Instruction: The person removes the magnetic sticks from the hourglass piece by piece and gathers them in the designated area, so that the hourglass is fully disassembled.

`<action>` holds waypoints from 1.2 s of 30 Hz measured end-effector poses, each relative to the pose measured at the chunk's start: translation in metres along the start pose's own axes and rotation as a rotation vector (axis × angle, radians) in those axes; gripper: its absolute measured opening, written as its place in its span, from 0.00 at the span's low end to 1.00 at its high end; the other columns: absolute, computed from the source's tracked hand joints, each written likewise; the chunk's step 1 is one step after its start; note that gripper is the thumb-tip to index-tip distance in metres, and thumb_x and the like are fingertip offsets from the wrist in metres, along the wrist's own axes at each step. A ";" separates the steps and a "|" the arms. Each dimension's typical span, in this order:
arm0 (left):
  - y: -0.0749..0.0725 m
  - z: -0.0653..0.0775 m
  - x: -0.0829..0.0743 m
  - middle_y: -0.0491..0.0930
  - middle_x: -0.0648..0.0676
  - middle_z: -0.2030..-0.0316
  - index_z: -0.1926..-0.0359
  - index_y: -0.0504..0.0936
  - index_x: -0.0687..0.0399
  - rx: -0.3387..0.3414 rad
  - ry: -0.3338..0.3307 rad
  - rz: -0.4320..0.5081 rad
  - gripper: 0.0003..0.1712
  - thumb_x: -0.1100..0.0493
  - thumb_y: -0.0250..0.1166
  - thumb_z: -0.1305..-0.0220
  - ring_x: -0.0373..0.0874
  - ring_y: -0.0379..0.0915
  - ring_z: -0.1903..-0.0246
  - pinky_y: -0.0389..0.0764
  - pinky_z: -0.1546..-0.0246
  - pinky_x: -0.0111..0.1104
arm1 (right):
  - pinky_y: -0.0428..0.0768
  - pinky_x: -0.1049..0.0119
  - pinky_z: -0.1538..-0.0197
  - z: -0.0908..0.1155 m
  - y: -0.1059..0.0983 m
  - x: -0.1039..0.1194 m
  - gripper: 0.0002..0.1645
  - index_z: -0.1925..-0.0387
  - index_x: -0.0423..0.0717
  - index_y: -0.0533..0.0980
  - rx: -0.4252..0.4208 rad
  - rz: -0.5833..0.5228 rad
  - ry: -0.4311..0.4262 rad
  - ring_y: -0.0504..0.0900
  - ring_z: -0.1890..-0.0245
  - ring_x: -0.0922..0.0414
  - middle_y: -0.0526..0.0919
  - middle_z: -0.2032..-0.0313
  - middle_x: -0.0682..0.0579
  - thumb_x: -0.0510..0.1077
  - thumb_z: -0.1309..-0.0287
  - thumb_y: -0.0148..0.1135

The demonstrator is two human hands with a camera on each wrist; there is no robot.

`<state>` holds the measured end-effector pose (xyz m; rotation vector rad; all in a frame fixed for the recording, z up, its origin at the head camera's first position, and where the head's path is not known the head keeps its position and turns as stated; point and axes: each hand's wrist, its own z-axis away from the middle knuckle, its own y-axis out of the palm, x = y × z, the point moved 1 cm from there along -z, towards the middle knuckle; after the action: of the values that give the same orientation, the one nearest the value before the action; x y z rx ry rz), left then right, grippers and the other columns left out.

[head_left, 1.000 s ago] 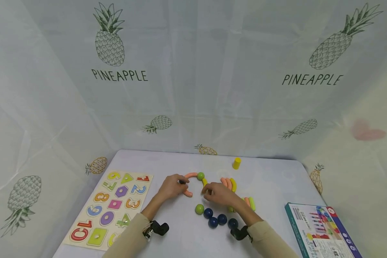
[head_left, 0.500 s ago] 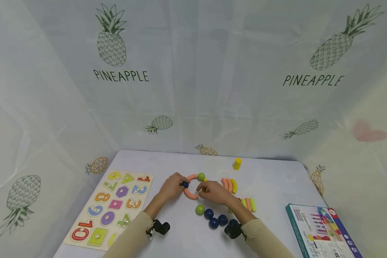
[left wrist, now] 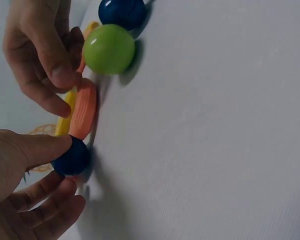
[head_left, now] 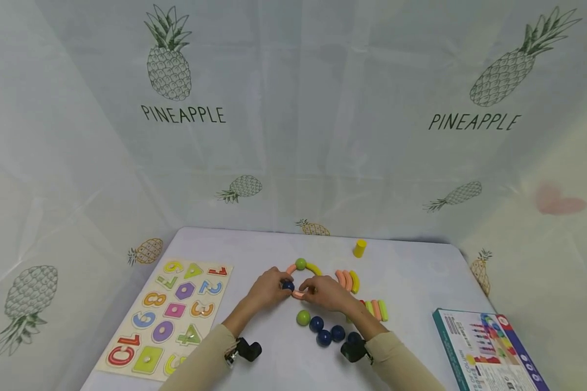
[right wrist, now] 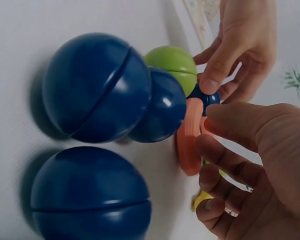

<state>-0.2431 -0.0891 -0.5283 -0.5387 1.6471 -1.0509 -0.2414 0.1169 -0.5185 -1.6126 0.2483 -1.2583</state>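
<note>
In the head view my left hand point(head_left: 270, 288) pinches a dark blue ball point(head_left: 287, 285) between thumb and fingers. The ball sits between two orange curved sticks in a ring; the front orange stick point(left wrist: 83, 109) meets it end-on. My right hand point(head_left: 326, 292) is at that stick's other end, thumb and forefinger apart and loosely bent; whether they touch it is hard to tell. A green ball point(head_left: 300, 264) tops the ring, with a yellow curved stick point(head_left: 314, 269) to its right. In the right wrist view, large blue balls point(right wrist: 97, 87) stand before the hands.
Nearer the person lie another green ball point(head_left: 303, 317) and several blue balls point(head_left: 324, 338). Right of the ring are curved sticks point(head_left: 347, 280) and short straight sticks point(head_left: 376, 310). A yellow cylinder point(head_left: 359, 248) stands behind. A number puzzle board point(head_left: 163, 309) lies left, a printed box point(head_left: 489, 347) right.
My left hand has moved slightly right with the blue ball, and the front orange stick has shifted right. My right hand has come left to that stick's end, away from the yellow stick.
</note>
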 end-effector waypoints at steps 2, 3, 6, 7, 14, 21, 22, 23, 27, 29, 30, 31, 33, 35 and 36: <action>0.002 -0.001 -0.001 0.79 0.54 0.64 0.53 0.88 0.55 0.000 0.019 -0.001 0.16 0.59 0.76 0.44 0.41 0.72 0.69 0.75 0.68 0.36 | 0.75 0.69 0.65 0.000 0.001 -0.002 0.15 0.50 0.49 0.84 0.001 0.022 0.008 0.75 0.71 0.64 0.85 0.64 0.60 0.48 0.35 0.67; 0.004 -0.001 -0.001 0.79 0.53 0.65 0.53 0.88 0.56 -0.001 0.025 -0.003 0.16 0.59 0.76 0.44 0.41 0.71 0.69 0.74 0.68 0.35 | 0.75 0.68 0.64 -0.001 0.002 -0.003 0.15 0.50 0.49 0.84 0.000 0.031 0.012 0.75 0.71 0.64 0.85 0.64 0.60 0.49 0.35 0.68; 0.006 -0.002 -0.001 0.79 0.53 0.66 0.54 0.88 0.56 -0.002 0.034 -0.005 0.16 0.59 0.76 0.44 0.40 0.71 0.69 0.73 0.68 0.33 | 0.75 0.68 0.63 -0.002 0.004 -0.005 0.14 0.51 0.49 0.85 -0.003 0.056 0.037 0.75 0.71 0.63 0.86 0.65 0.60 0.48 0.37 0.69; 0.007 -0.003 -0.001 0.79 0.53 0.66 0.55 0.88 0.56 -0.003 0.034 -0.006 0.16 0.59 0.76 0.44 0.40 0.70 0.69 0.73 0.68 0.33 | 0.75 0.67 0.63 -0.002 0.004 -0.005 0.14 0.52 0.50 0.85 -0.004 0.062 0.047 0.74 0.71 0.63 0.86 0.65 0.60 0.48 0.37 0.70; 0.010 -0.004 0.000 0.77 0.51 0.70 0.56 0.89 0.56 -0.003 0.041 -0.010 0.15 0.59 0.77 0.45 0.38 0.66 0.72 0.68 0.71 0.31 | 0.72 0.67 0.65 -0.003 0.007 -0.006 0.10 0.57 0.51 0.86 -0.018 0.090 0.075 0.73 0.72 0.62 0.84 0.69 0.62 0.46 0.41 0.73; 0.009 -0.004 0.001 0.75 0.49 0.73 0.57 0.90 0.56 -0.024 0.050 0.002 0.14 0.59 0.77 0.45 0.38 0.64 0.73 0.66 0.74 0.29 | 0.71 0.69 0.69 -0.004 0.009 -0.012 0.10 0.58 0.53 0.86 -0.028 0.095 0.096 0.72 0.74 0.62 0.80 0.74 0.62 0.47 0.42 0.74; 0.009 -0.004 0.001 0.75 0.49 0.73 0.57 0.90 0.56 -0.024 0.050 0.003 0.14 0.59 0.77 0.45 0.38 0.64 0.73 0.66 0.73 0.29 | 0.70 0.69 0.69 -0.004 0.009 -0.012 0.10 0.58 0.52 0.86 -0.028 0.092 0.089 0.72 0.74 0.62 0.80 0.74 0.62 0.48 0.42 0.73; 0.008 -0.004 0.001 0.75 0.50 0.72 0.56 0.90 0.56 -0.022 0.047 0.006 0.14 0.60 0.77 0.45 0.38 0.64 0.73 0.66 0.73 0.29 | 0.70 0.70 0.70 -0.004 0.009 -0.013 0.10 0.58 0.53 0.86 -0.027 0.090 0.088 0.72 0.75 0.62 0.80 0.75 0.63 0.48 0.41 0.73; 0.008 -0.003 0.000 0.76 0.52 0.71 0.56 0.90 0.58 -0.010 0.034 0.017 0.15 0.60 0.77 0.46 0.39 0.64 0.72 0.66 0.73 0.30 | 0.68 0.70 0.71 -0.003 0.010 -0.013 0.10 0.57 0.53 0.86 -0.023 0.078 0.066 0.71 0.76 0.63 0.81 0.74 0.64 0.50 0.39 0.71; 0.009 -0.002 0.001 0.76 0.52 0.70 0.55 0.90 0.57 -0.005 0.027 0.014 0.15 0.60 0.77 0.45 0.39 0.64 0.72 0.66 0.72 0.30 | 0.67 0.71 0.72 -0.002 0.011 -0.014 0.11 0.57 0.53 0.86 -0.020 0.074 0.058 0.71 0.77 0.64 0.83 0.73 0.64 0.50 0.39 0.71; 0.009 -0.002 0.001 0.76 0.52 0.70 0.55 0.90 0.57 -0.005 0.028 0.011 0.15 0.60 0.76 0.45 0.39 0.64 0.72 0.66 0.72 0.30 | 0.67 0.71 0.73 -0.001 0.012 -0.014 0.11 0.57 0.53 0.86 -0.018 0.072 0.053 0.71 0.77 0.64 0.83 0.72 0.64 0.50 0.39 0.71; 0.009 -0.002 0.001 0.76 0.52 0.70 0.55 0.90 0.57 -0.005 0.028 0.008 0.16 0.60 0.76 0.45 0.39 0.64 0.72 0.66 0.72 0.30 | 0.67 0.71 0.73 -0.001 0.012 -0.014 0.11 0.56 0.53 0.86 -0.019 0.069 0.047 0.71 0.78 0.64 0.83 0.72 0.64 0.50 0.38 0.71; 0.010 -0.002 0.002 0.76 0.52 0.70 0.54 0.90 0.57 -0.008 0.032 0.001 0.16 0.59 0.76 0.45 0.39 0.64 0.72 0.66 0.72 0.30 | 0.67 0.71 0.74 0.001 0.012 -0.014 0.11 0.57 0.52 0.86 -0.019 0.070 0.035 0.70 0.78 0.64 0.82 0.73 0.64 0.49 0.39 0.71; 0.009 -0.002 0.002 0.76 0.52 0.69 0.54 0.90 0.57 -0.012 0.030 -0.005 0.16 0.59 0.76 0.44 0.39 0.65 0.72 0.67 0.73 0.30 | 0.66 0.72 0.74 0.003 0.011 -0.015 0.10 0.57 0.53 0.86 -0.016 0.071 0.028 0.69 0.79 0.65 0.80 0.75 0.65 0.49 0.39 0.71; 0.009 -0.002 0.003 0.76 0.52 0.69 0.54 0.90 0.56 -0.014 0.027 -0.008 0.16 0.59 0.76 0.44 0.39 0.65 0.72 0.67 0.73 0.30 | 0.66 0.72 0.73 0.004 0.011 -0.015 0.10 0.57 0.54 0.85 -0.015 0.068 0.024 0.69 0.78 0.66 0.79 0.76 0.65 0.49 0.39 0.71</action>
<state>-0.2441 -0.0862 -0.5372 -0.5427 1.6785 -1.0566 -0.2400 0.1249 -0.5355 -1.5896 0.3262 -1.2273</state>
